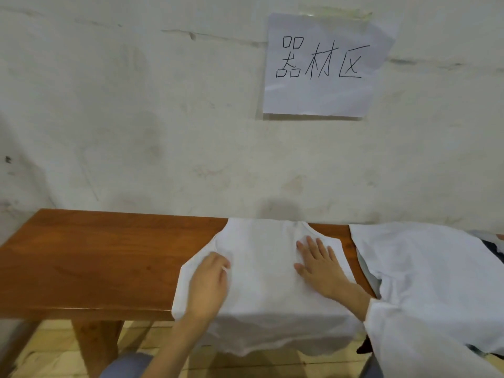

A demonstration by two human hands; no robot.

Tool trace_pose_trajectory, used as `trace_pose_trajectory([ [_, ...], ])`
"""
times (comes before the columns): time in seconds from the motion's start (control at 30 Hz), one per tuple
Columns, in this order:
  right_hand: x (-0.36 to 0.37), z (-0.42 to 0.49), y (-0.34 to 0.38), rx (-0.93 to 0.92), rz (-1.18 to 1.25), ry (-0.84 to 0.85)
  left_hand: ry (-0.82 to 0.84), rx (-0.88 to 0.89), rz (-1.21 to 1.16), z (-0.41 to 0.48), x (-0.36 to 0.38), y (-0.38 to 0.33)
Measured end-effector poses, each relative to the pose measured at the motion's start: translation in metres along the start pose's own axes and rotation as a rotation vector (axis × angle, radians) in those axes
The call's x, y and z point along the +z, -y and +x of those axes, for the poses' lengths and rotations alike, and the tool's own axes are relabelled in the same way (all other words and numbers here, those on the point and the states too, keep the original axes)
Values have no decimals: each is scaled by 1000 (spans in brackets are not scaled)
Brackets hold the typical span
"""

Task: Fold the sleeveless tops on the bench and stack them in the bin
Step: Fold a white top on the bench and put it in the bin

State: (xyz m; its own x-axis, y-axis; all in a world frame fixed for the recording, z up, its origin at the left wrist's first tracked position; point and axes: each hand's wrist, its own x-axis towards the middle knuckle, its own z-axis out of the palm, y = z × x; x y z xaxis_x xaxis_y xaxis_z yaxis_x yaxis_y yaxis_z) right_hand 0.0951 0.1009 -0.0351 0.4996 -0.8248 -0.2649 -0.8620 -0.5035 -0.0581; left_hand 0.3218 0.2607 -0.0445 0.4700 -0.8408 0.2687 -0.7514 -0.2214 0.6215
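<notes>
Head view: a white sleeveless top point(261, 285) lies spread, neckline toward the wall, on the wooden bench point(95, 263) in the lower centre of the frame, its hem hanging over the near edge. The left hand point(210, 279) curls its fingers on the fabric by the top's left armhole, pinching it, while the right hand point(319, 264) presses flat with fingers spread on the right half. A heap of white garments point(422, 268) covers the bench at lower right, and a handwritten paper sign point(324, 66) is taped to the wall at upper right.
</notes>
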Motion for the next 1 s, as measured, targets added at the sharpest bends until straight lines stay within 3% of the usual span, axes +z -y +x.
trace_pose_trajectory([
  [0.1,22,-17,22,226,81,-137,63,155,150,-8,27,-2],
  [0.17,31,-24,27,283,127,-187,107,73,283,-2,31,6],
  [0.3,30,-16,19,257,118,-198,246,-141,487,19,16,28],
  [0.7,29,-1,15,223,102,-223,322,-110,572,31,13,38],
  [1.0,8,11,-6,142,155,43,387,-129,592,22,0,36],
])
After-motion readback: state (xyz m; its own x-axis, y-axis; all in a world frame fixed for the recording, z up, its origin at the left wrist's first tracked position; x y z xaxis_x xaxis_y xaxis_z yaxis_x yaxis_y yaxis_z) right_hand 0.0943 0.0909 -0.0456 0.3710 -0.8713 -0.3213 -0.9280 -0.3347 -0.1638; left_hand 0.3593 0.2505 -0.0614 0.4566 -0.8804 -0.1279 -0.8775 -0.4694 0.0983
